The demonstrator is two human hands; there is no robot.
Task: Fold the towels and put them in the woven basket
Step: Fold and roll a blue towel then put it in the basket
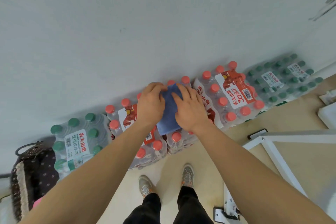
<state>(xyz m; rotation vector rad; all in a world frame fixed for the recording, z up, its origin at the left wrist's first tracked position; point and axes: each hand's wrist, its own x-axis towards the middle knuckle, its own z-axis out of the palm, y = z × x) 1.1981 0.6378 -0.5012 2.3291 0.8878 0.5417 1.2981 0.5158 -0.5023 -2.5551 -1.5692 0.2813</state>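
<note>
Head view looks down along two bare forearms that reach forward and meet over a blue towel point(169, 114). The towel is folded to a narrow strip and lies on top of shrink-wrapped packs of red-capped bottles point(234, 94) that stand against a white wall point(127, 23). The left hand point(151, 103) sits knuckles up, its fingers point(155, 85) curled over the towel's far left edge; they seem to grip that edge, though blur makes the hold hard to confirm. The right hand point(190, 109) lies flat, its fingers point(183, 90) straight and slightly spread, pressing on the right half of the towel. The thumb points across toward the left fingers, and blue cloth shows between the two hands. Well to the left of the left fingers, and nearer the person, the woven basket point(23, 178) stands on the floor with a dark dotted lining and a pale woven band. A pack of green-capped bottles point(78, 140) stands between it and the red-capped packs. Farther right of the right fingers are more green-capped packs point(283, 80) and a white metal frame point(272, 152). Below the hands, two grey shoes point(188, 176) stand on the beige floor point(214, 160).
</note>
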